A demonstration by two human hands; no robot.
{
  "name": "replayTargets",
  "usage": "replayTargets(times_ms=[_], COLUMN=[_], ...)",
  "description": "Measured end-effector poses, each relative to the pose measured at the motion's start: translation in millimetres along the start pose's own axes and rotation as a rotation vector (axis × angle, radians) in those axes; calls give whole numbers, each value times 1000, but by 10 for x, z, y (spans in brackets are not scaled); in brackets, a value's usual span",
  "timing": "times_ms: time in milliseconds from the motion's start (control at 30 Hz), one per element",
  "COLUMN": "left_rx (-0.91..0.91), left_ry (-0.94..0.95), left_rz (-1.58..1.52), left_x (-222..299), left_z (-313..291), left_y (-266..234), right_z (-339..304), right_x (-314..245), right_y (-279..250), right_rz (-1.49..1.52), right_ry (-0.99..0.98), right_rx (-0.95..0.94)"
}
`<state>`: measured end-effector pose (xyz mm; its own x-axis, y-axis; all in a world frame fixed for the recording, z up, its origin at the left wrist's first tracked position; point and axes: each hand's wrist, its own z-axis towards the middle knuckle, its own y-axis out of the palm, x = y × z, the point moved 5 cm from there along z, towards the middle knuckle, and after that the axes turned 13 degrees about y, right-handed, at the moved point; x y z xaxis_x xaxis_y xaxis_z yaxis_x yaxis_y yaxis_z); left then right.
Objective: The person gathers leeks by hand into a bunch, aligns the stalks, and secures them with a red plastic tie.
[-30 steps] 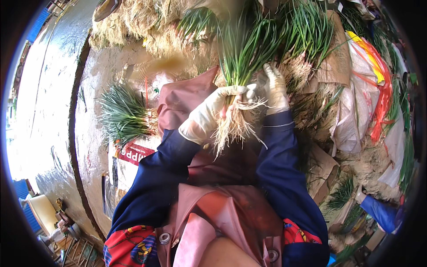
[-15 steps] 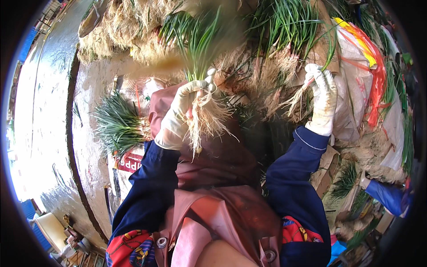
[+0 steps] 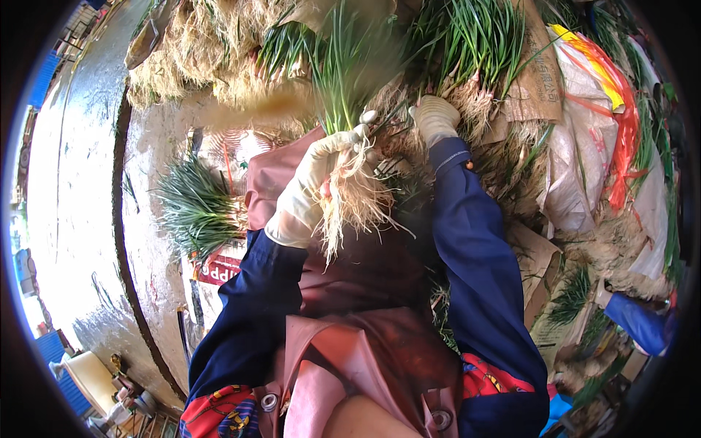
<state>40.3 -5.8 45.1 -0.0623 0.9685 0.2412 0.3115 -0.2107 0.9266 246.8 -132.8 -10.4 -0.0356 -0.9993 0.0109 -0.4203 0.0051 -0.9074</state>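
A bunch of spring onions [image 3: 358, 190] stands upright in my gloved left hand [image 3: 307, 186], which is closed round the stems. Its long green leaves point away from me, and its pale, tangled roots hang toward my apron. To its right, my gloved right hand [image 3: 436, 118] reaches into the heap just beyond my lap. The fingers there are bent and partly hidden, so what they pinch does not show. Beside that hand lies a pile of loose spring onions [image 3: 478, 62] with green leaves and pale roots.
Rooty bundles [image 3: 219, 44] lie along the far side. A tied bunch [image 3: 193, 204] rests at my left beside the wet concrete floor [image 3: 80, 197]. White sacking [image 3: 577, 175] with red plastic strips lies at the right. Another person's blue sleeve [image 3: 635, 321] shows at the right edge.
My right hand has swung left and inward to the heap; the single spring onion it held is no longer seen in it. My left hand has shifted slightly right with the bunch, whose roots look fuller.
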Motion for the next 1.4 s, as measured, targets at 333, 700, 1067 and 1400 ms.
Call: replayTargets(times_ms=[333, 700, 1067, 1400], left_rx=[58, -112, -223, 38], left_ry=[-178, -157, -154, -181], left_rz=[312, 366, -267, -113], left_x=[-341, -452, -670, -342], left_z=[184, 217, 8, -175], left_y=[-388, -429, -132, 158], right_z=[-1223, -811, -938, -957], right_x=[414, 93, 216, 328], right_y=[320, 345, 573, 443], right_rz=[828, 1422, 1780, 846], right_ry=[-581, -258, -289, -224], right_rx=[246, -463, -455, -15])
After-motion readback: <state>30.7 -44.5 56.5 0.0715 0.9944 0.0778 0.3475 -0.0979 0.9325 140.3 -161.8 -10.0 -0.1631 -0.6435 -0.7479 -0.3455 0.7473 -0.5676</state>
